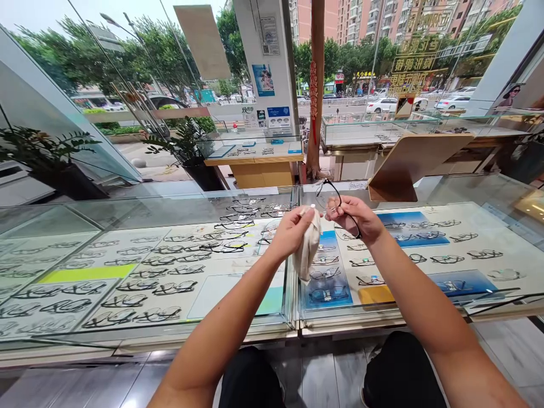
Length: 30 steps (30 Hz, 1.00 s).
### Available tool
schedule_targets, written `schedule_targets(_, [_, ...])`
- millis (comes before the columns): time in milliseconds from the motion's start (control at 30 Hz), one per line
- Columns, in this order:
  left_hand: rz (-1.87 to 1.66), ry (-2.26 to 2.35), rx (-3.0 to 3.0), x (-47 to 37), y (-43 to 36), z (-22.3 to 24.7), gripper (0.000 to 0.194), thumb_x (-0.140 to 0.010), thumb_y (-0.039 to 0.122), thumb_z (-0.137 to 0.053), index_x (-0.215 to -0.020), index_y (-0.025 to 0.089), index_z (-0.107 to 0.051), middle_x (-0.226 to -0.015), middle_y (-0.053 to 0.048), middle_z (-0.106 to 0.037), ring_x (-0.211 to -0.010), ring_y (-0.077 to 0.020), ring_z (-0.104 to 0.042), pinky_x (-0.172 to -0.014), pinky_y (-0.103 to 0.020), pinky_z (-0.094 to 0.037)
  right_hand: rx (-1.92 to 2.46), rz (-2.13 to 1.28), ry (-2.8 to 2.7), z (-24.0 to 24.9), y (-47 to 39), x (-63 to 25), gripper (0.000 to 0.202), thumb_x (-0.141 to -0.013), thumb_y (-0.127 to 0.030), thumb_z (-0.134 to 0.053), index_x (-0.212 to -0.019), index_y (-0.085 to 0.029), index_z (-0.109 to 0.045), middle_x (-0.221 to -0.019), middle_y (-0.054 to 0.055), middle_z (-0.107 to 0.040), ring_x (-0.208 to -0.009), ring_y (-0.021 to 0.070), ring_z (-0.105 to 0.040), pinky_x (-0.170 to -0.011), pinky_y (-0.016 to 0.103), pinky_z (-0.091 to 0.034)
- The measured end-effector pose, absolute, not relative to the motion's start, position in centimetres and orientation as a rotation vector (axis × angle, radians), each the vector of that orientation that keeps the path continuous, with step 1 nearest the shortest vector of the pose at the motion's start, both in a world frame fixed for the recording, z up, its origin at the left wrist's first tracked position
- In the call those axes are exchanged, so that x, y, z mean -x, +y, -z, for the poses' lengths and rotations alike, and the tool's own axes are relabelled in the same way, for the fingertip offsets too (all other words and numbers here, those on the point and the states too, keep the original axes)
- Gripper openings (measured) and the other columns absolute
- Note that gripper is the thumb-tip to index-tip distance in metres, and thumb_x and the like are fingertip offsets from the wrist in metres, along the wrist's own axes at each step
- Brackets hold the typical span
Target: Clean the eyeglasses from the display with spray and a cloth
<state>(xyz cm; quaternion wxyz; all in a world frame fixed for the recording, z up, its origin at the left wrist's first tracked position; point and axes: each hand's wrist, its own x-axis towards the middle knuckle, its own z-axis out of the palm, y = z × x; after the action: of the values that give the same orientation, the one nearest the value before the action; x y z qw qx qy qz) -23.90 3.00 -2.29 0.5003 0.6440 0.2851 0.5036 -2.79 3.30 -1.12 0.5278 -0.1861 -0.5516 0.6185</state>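
Observation:
Above the glass display counter, my left hand [292, 231] pinches a crumpled cream cloth [306, 252] that hangs down from the fingers. Just right of it, my right hand [353, 218] holds a pair of dark-framed glasses [340, 199] by the frame, with one part pointing up and another reaching down past the palm. The fingertips of both hands are close together. Whether the cloth touches the glasses cannot be told.
Rows of glasses [157, 313] lie inside the glass counter [293, 317] below my hands. A wooden stand [419, 161] rests on it at the right. Beyond are a smaller display case [255, 160], a wooden post [315, 85] and potted plants [204, 170].

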Motion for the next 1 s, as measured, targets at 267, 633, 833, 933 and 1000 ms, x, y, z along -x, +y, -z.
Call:
schedule_targets(267, [-0.8, 0.631, -1.852, 23.3, 2.3, 4.3, 0.044, -0.098, 0.056, -0.077, -0.123, 0.023, -0.063, -0.106, -0.01, -0.08, -0.093, -0.0229, -0.074, -0.082, -0.035, -0.055, 0.448, -1.428, -1.331, 0.9, 3.7, 1.6, 0.037, -0.081, -0.05, -0.092, -0.074, -0.021, -0.071, -0.082, 0.003, -0.055, -0.077, 0.0178, -0.052, -0.075, 0.032, -0.047])
schedule_targets(633, [-1.654, 0.799, -2.343, 25.2, 3.8, 2.7, 0.087, -0.071, 0.064, -0.098, -0.142, 0.025, -0.069, -0.142, -0.018, -0.074, -0.13, -0.0386, -0.068, -0.116, -0.053, -0.048, 0.536, -1.451, -1.819, -0.5, 2.8, 1.1, 0.046, -0.085, -0.061, -0.088, -0.073, -0.019, -0.072, -0.077, 0.003, -0.065, -0.077, 0.0183, -0.059, -0.079, 0.034, -0.049])
schedule_targets(833, [-1.653, 0.725, -2.321, 24.8, 3.3, 2.9, 0.08, -0.069, 0.065, -0.1, -0.134, 0.026, -0.075, -0.135, -0.016, -0.079, -0.127, -0.0375, -0.073, -0.115, -0.051, -0.05, 0.604, -1.432, -1.909, -1.1, 2.4, 1.1, 0.044, -0.09, -0.058, -0.085, -0.074, -0.02, -0.071, -0.078, 0.002, -0.065, -0.08, 0.0187, -0.061, -0.081, 0.035, -0.049])
schedule_targets(933, [-1.67, 0.738, -2.333, 24.8, 3.4, 3.1, 0.078, -0.074, 0.065, -0.097, -0.136, 0.025, -0.073, -0.139, -0.017, -0.077, -0.132, -0.0365, -0.071, -0.118, -0.051, -0.05, 0.712, -1.057, -1.858, -2.0, -0.2, 0.8, 0.034, -0.096, -0.055, -0.08, -0.084, -0.023, -0.075, -0.09, 0.006, -0.07, -0.09, 0.0227, -0.062, -0.087, 0.039, -0.05])
schedule_targets(1000, [-1.717, 0.732, -2.342, 24.8, 3.4, 3.2, 0.074, -0.077, 0.063, -0.096, -0.135, 0.025, -0.071, -0.141, -0.017, -0.076, -0.133, -0.0362, -0.071, -0.118, -0.051, -0.05, 0.791, -0.648, -1.69, -2.0, -3.8, -0.3, 0.021, -0.099, -0.047, -0.077, -0.093, -0.027, -0.076, -0.104, 0.008, -0.071, -0.101, 0.0259, -0.062, -0.094, 0.042, -0.048])
